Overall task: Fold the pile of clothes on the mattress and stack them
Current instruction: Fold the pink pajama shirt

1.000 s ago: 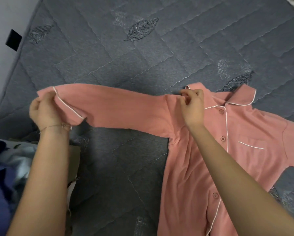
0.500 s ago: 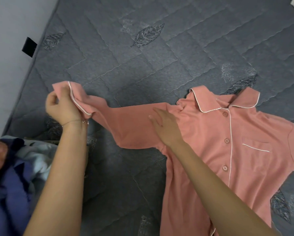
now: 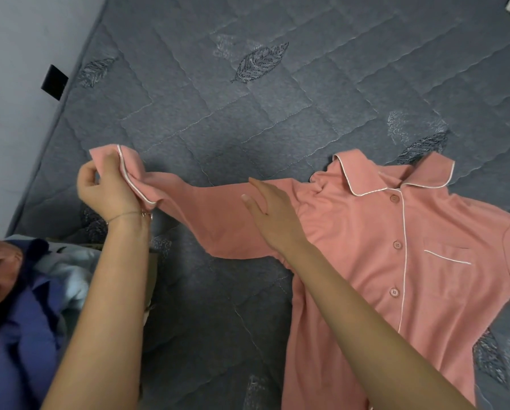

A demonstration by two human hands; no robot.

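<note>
1. On the mattress (image 3: 218,113), vs 1 s ago: right hand (image 3: 273,216) has let go of the shoulder seam and now lies flat on the upper sleeve (image 3: 212,223), fingers straight; the collar (image 3: 366,179) it partly covered now lies spread
2. Left hand (image 3: 108,193) still pinches the cuff (image 3: 129,173), thumb and fingers curled round its edge, held up; sleeve was taut, now sags between the hands
3. Last 0.5 s: hardly any change in either hand
4. Mattress: dark grey quilted fabric, wavy diagonal stitching, embroidered leaf motifs; black tag (image 3: 54,85) on its left edge, next to a pale wall (image 3: 17,84)
5. Shirt (image 3: 440,306): salmon-pink soft knit, white piping on collar, front edge, cuff and chest pocket (image 3: 446,255); matching pink buttons (image 3: 394,198) done up
6. Shirt lies front up, right of centre, body flat; other sleeve runs off the right edge
7. Pile of clothes (image 3: 26,306), blue and light blue, crumpled at lower left beside the left forearm; thin bracelet (image 3: 123,215) on the left wrist
</note>
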